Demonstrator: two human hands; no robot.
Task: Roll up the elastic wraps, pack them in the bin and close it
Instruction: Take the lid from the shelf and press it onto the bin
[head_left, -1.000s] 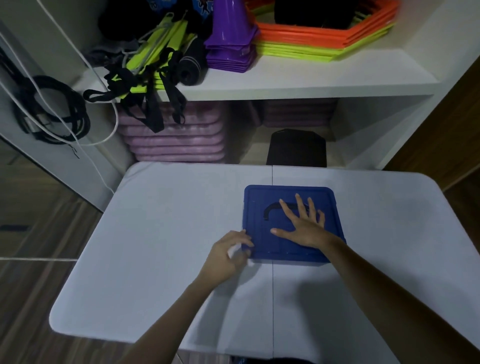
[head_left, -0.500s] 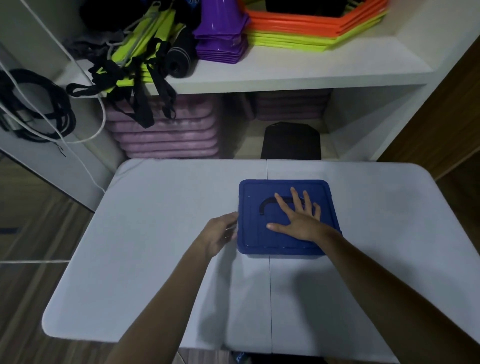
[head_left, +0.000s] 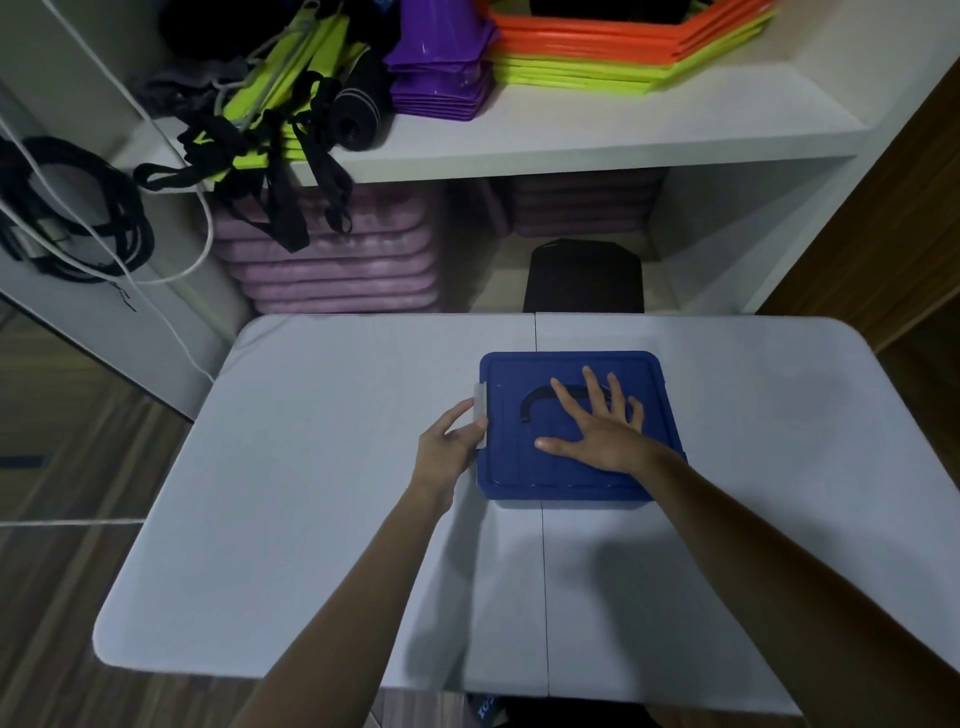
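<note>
On the far left we see a bundle of black cords (head_left: 72, 208) hanging against the white side panel, with a white cable (head_left: 171, 218) looping past it. Next along, on the shelf (head_left: 571, 140) above the table's far edge, lies a tangle of neon-green and black straps (head_left: 270, 119), some ends dangling over the shelf's front edge, then a stack of purple cones (head_left: 441, 67), then flat orange and yellow-green rings (head_left: 623, 47) toward the shelf's right end. Under the shelf sit stacked purple pads (head_left: 332, 260) and a black block (head_left: 584, 278) just behind the table's far edge.

On the white table (head_left: 311, 493), our left hand (head_left: 449, 441) comes in from the near edge. Its fingers are curled round the pale latch (head_left: 481, 415) on the bin's left side, thumb on top, pinching it against the lid's edge.

The blue bin (head_left: 571, 478) stands a little right of the table's centre seam, nearer the far edge than the near one, with its blue lid (head_left: 504, 467) on top and a black handle (head_left: 535, 402) lying flat in the lid's recess. The wraps cannot be seen.

Our right hand (head_left: 597, 431) lies flat on the lid, fingers straight and spread, covering the handle's right part and gripping nothing.
</note>
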